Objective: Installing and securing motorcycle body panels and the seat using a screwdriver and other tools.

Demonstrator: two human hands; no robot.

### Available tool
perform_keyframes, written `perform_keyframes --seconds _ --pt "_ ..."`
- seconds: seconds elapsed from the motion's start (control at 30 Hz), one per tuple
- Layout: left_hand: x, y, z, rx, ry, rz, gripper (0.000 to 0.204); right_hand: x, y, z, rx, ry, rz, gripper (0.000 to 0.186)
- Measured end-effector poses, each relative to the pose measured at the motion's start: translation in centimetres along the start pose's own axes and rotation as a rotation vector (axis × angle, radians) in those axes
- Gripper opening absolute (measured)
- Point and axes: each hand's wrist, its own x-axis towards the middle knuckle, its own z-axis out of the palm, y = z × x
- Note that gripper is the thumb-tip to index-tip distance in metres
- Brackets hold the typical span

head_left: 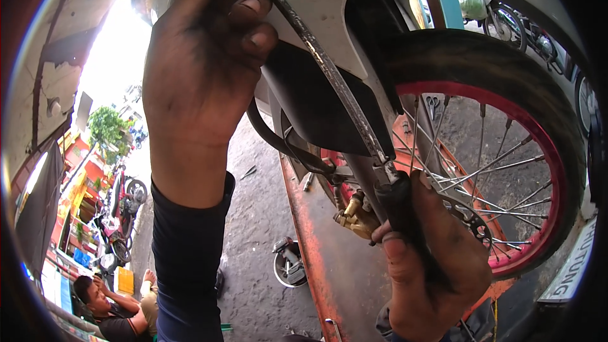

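A motorcycle front wheel [494, 76] with a red rim [551, 171], thin spokes and a black tyre fills the right of the view. My left hand [199, 69] reaches up and grips the upper end of a long metal rod [335, 76] against the white fender [329, 0]. My right hand [430, 259] is closed around the black lower end of that rod beside the fork leg, close to the gold brake caliper [354, 215] and brake disc [468, 218]. A dark sleeve covers my left forearm.
The bike stands on an orange-red metal ramp [310, 234] over a grey concrete floor. A small round part [288, 263] lies on the floor. A person [114, 307] sits at lower left; parked motorcycles [123, 209] and shopfronts lie beyond.
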Motion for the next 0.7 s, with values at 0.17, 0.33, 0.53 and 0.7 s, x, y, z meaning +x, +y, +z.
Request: perform_keyframes --seconds 0.17,0.33,0.53,0.7 --pt "0.3 -0.2 1.1 0.066 0.187 0.021 0.025 0.0 -0.3 -0.5 -0.154 -0.094 0.112 0.029" --pt "0.5 0.2 2.8 -0.065 0.289 -0.002 0.029 2.7 -2.9 -1.5 -0.533 -0.287 0.125 0.044" --pt "-2.3 -0.3 1.8 -0.762 0.552 0.144 0.035 2.1 -4.6 -0.2 -0.692 -0.24 0.053 0.039" --pt "-0.8 -1.0 3.8 -1.059 0.51 0.187 0.037 1.6 -8.4 1.3 0.252 -0.02 1.108 0.042"
